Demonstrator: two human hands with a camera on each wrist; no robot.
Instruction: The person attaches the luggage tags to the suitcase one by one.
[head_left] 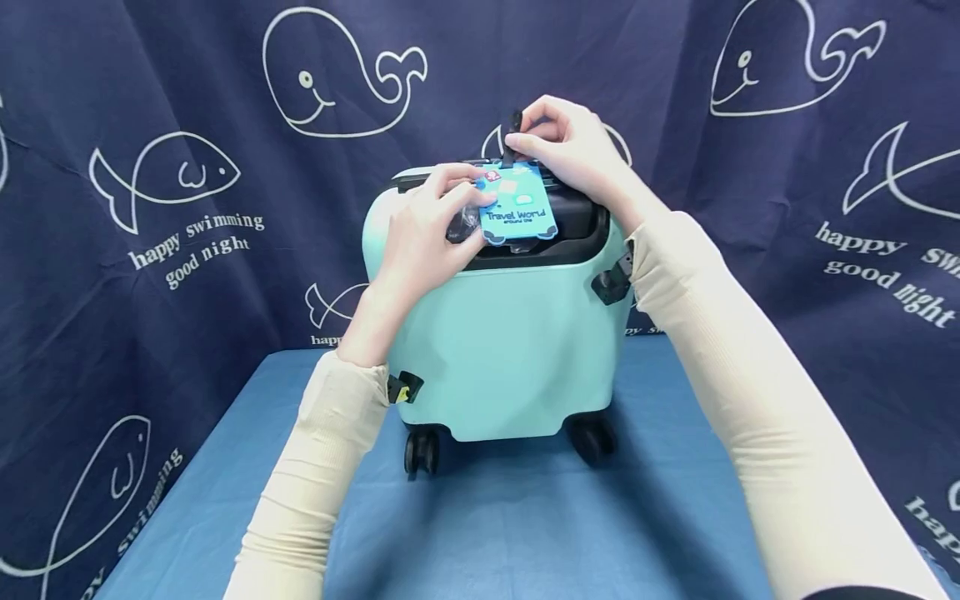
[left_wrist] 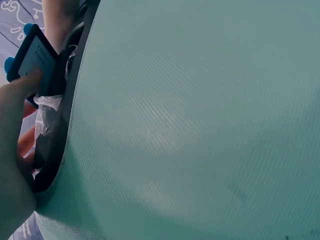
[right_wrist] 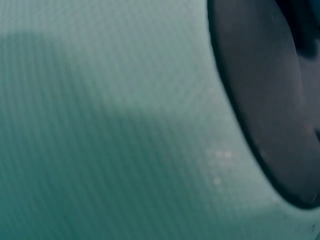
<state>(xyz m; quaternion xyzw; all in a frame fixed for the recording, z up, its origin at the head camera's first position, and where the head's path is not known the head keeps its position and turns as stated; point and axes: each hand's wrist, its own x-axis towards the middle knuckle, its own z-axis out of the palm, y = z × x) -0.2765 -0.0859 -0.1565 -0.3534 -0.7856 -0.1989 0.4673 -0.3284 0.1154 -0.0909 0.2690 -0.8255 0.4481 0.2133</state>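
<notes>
A mint-green suitcase [head_left: 510, 350] stands upright on its black wheels, with a black recessed panel on top. Over that panel a blue luggage tag [head_left: 519, 204] reading "Travel World" leans toward me, pinched at its left edge by my left hand [head_left: 431, 221]. The tag's back [left_wrist: 46, 60] and my left thumb show in the left wrist view. Above the tag, my right hand [head_left: 573, 146] pinches a black strap [head_left: 511, 148] that stands up from it. Only the mint shell [right_wrist: 100, 125] and dark recess [right_wrist: 255, 100] fill the right wrist view, with the right hand hidden.
Crinkled clear plastic [left_wrist: 47, 107] lies by the recess near the left hand. Blue cloth [head_left: 525, 525] covers the table under the suitcase. Behind hangs a navy curtain [head_left: 480, 58] with white whale and fish drawings. Black wrist cameras [head_left: 613, 283] sit close to the shell.
</notes>
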